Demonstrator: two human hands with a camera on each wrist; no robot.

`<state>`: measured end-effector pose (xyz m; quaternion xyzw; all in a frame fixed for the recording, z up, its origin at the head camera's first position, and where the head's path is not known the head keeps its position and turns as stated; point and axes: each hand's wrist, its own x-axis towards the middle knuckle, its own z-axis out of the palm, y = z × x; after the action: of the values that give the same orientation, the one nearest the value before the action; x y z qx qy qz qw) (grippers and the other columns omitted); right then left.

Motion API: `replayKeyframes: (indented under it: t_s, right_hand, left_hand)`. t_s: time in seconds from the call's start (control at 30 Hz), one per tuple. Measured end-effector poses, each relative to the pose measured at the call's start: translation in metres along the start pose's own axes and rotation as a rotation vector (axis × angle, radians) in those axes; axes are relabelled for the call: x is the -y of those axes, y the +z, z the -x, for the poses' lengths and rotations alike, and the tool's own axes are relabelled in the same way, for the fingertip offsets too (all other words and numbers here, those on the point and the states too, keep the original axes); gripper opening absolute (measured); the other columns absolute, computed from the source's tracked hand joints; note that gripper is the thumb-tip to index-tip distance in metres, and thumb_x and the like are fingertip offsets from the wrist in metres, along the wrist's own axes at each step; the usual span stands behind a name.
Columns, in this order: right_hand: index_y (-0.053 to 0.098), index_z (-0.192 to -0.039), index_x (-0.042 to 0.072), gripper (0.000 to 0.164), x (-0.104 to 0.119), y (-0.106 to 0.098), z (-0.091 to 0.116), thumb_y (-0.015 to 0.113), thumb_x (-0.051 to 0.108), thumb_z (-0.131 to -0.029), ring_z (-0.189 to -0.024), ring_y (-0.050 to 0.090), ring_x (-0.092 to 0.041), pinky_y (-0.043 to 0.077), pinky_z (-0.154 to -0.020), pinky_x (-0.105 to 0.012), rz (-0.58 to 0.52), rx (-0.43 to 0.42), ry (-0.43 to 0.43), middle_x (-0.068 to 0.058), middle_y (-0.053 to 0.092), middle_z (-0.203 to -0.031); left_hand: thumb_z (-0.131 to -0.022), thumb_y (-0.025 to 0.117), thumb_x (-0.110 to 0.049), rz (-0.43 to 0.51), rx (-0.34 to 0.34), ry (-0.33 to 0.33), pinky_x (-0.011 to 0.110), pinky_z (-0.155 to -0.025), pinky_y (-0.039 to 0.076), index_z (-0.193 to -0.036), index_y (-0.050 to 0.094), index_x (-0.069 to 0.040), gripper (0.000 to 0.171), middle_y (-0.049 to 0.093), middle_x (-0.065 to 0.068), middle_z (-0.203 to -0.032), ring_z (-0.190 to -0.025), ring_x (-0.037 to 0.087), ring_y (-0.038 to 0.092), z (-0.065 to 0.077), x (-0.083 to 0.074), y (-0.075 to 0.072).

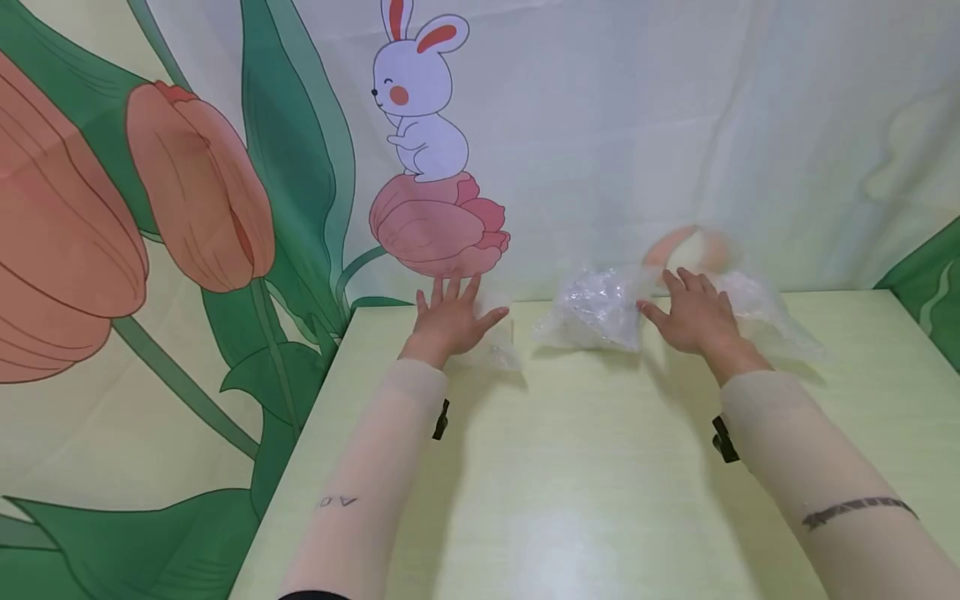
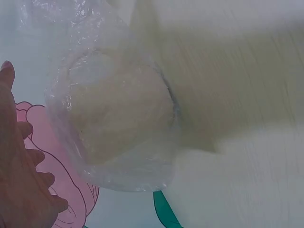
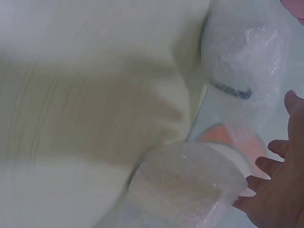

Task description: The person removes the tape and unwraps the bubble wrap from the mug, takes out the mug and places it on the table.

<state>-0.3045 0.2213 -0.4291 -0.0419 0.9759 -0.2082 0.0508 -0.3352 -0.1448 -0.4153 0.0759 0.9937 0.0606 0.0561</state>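
Observation:
Three clear plastic bags stand along the back of the table. The left bag (image 1: 498,346) is partly hidden behind my left hand (image 1: 450,321), whose fingers are spread and straight. In the left wrist view this see-through bag (image 2: 121,123) lies beside the fingers, with something pale inside. Shiny and crinkled, the middle bag (image 1: 596,308) is between my hands. My right hand (image 1: 693,317), fingers extended, overlaps the gap between it and the right bag (image 1: 765,312). A dark band shows on the middle bag (image 3: 247,47) in the right wrist view. Both hands hold nothing.
The pale wooden table (image 1: 555,475) ends at the back against a cloth backdrop (image 1: 600,125) printed with tulips and a rabbit. Its left edge slants beside printed green leaves. Both forearms, in light sleeves, reach across the table.

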Motion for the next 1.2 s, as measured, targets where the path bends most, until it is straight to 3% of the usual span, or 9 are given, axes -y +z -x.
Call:
replayKeyframes:
  t_s: [0.27, 0.73, 0.97, 1.2]
  right_hand:
    - [0.020, -0.163, -0.001, 0.080, 0.014, 0.012, 0.004, 0.043, 0.052, -0.108, -0.157, 0.004, -0.052, 0.003, -0.126, -0.068, -0.061, -0.118, -0.042, -0.028, 0.011, -0.170]
    - [0.032, -0.159, -0.001, 0.073, 0.054, 0.033, 0.007, 0.050, 0.045, -0.107, -0.157, 0.015, -0.048, 0.010, -0.127, -0.066, -0.111, -0.179, -0.170, -0.026, 0.022, -0.169]
    - [0.032, -0.161, 0.002, 0.072, 0.078, 0.044, 0.010, 0.051, 0.047, -0.107, -0.159, 0.015, -0.046, 0.015, -0.127, -0.064, -0.184, -0.159, -0.199, -0.021, 0.021, -0.171]
    - [0.032, -0.161, 0.006, 0.071, 0.097, 0.057, 0.012, 0.053, 0.047, -0.106, -0.158, 0.019, -0.043, 0.022, -0.126, -0.063, -0.264, -0.125, -0.225, -0.017, 0.021, -0.171]
  left_hand:
    - [-0.097, 0.034, -0.080, 0.007, -0.024, 0.004, 0.070, -0.126, 0.003, -0.168, 0.006, -0.028, 0.093, -0.001, 0.009, -0.177, -0.162, 0.041, -0.007, 0.003, 0.014, 0.004]
    - [-0.097, 0.032, -0.081, 0.091, -0.035, 0.017, 0.069, -0.126, -0.001, -0.168, 0.001, -0.029, 0.093, -0.009, 0.007, -0.176, -0.161, 0.041, -0.010, 0.013, 0.036, 0.005]
    - [-0.097, 0.033, -0.080, 0.128, -0.037, 0.032, 0.067, -0.127, -0.005, -0.167, -0.003, -0.031, 0.093, -0.011, 0.006, -0.176, -0.161, 0.040, -0.012, 0.020, 0.039, 0.005]
    - [-0.098, 0.035, -0.078, 0.154, -0.047, 0.028, 0.068, -0.127, -0.001, -0.168, 0.003, -0.028, 0.092, -0.006, 0.009, -0.176, -0.162, 0.041, -0.009, 0.026, 0.044, 0.007]
